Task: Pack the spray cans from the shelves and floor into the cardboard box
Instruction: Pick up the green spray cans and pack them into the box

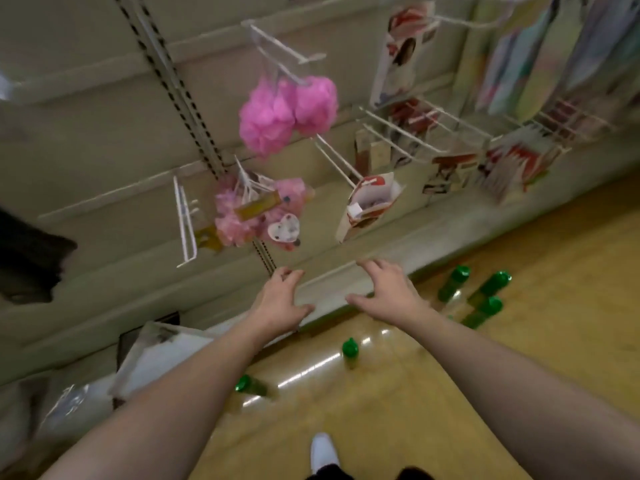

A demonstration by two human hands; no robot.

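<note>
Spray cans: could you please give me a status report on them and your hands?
Left hand open, empty. Right hand open, empty. Green-capped spray cans loose on floor, none held. Nothing seen blocking them.

My single wide-angle view sits on the head, looking forward and steeply down past the left hand point(280, 299) and right hand point(384, 292) at the nearby shelving point(104, 202) and the floor point(450, 393) beneath.

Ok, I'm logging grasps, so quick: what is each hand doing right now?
Left hand: open, fingers loosely curled, holding nothing.
Right hand: open, fingers spread, holding nothing.
</note>
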